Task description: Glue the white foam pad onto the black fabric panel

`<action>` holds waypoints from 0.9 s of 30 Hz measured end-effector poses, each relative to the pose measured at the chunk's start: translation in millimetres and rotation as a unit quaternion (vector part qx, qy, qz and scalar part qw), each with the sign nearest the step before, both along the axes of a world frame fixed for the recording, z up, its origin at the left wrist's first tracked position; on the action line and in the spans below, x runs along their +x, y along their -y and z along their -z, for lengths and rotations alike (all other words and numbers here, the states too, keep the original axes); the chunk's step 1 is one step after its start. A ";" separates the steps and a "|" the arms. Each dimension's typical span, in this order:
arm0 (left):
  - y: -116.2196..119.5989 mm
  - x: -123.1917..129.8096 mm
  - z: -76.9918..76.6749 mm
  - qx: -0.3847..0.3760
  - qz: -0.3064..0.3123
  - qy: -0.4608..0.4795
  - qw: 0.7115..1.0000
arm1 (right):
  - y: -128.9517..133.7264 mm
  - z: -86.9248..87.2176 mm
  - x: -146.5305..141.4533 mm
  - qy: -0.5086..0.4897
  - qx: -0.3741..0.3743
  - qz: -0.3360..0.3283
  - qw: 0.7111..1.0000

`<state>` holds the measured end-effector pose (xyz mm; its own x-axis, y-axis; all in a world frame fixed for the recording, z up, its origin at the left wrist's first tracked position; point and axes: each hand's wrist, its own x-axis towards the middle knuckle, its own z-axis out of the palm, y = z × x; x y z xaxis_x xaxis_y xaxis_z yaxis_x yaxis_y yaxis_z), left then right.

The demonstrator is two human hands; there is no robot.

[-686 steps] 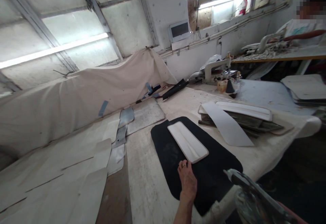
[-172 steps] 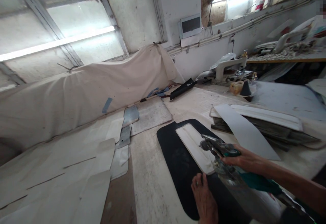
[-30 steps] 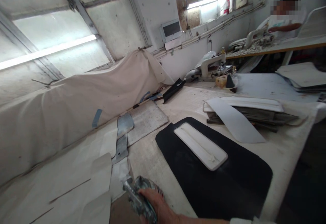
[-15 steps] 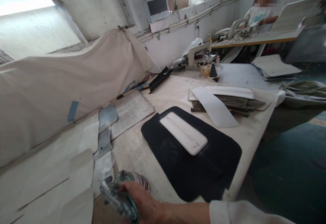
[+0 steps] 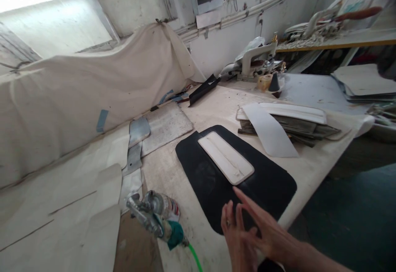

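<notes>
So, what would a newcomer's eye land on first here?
Probably the big black sheet, stark on the pale table, with a smaller white panel lying on it. Next, the spray gun with its bright green hose, lower left of centre. Then the left hand and right hand, close together at the sheet's near edge.

Single head-worn view, forward and down over hands and table, wall beyond.

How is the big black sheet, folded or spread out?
Spread out: the black sheet lies flat, wide edges showing, under the smaller white panel.
</notes>
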<state>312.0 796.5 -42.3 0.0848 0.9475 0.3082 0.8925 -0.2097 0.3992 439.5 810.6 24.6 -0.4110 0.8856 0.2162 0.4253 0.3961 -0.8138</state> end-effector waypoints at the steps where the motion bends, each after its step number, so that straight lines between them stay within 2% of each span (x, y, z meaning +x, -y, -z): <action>1: -3.9 2.7 0.8 -0.006 0.006 -0.007 1.000 | 0.6 11.8 24.4 0.033 0.002 0.039 0.999; 4: -14.3 5.5 0.7 -0.025 0.015 -0.043 0.999 | -5.5 32.8 79.1 0.080 0.014 0.104 0.991; 8: -19.9 4.0 0.9 0.002 0.071 -0.093 0.993 | -18.1 41.1 107.8 0.109 0.012 0.098 0.989; 12: -23.3 6.4 4.5 0.042 0.125 -0.133 0.982 | -31.8 62.6 114.4 0.160 0.031 0.058 0.985; 16: -26.9 13.0 4.5 0.047 0.070 -0.140 0.986 | -48.9 81.3 118.3 0.210 0.081 0.037 0.974; 18: -24.6 16.8 4.2 0.048 0.050 -0.142 0.987 | -55.2 81.4 118.5 0.227 0.107 0.038 0.967; 20: -19.0 19.6 4.3 0.036 0.065 -0.146 0.986 | -58.3 77.8 117.4 0.247 0.118 0.044 0.961; 24: -7.8 21.6 3.3 -0.068 0.116 -0.150 0.979 | -58.5 72.2 114.8 0.277 0.115 0.050 0.953; 27: -9.3 23.4 3.6 -0.118 0.101 -0.151 0.976 | -57.8 73.8 114.3 0.291 0.123 0.052 0.947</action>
<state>335.4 805.8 -45.9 0.3302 0.9438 0.0159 0.9272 -0.3275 0.1819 553.8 868.4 -49.2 -0.4381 0.8797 0.1847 0.8206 0.4753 -0.3172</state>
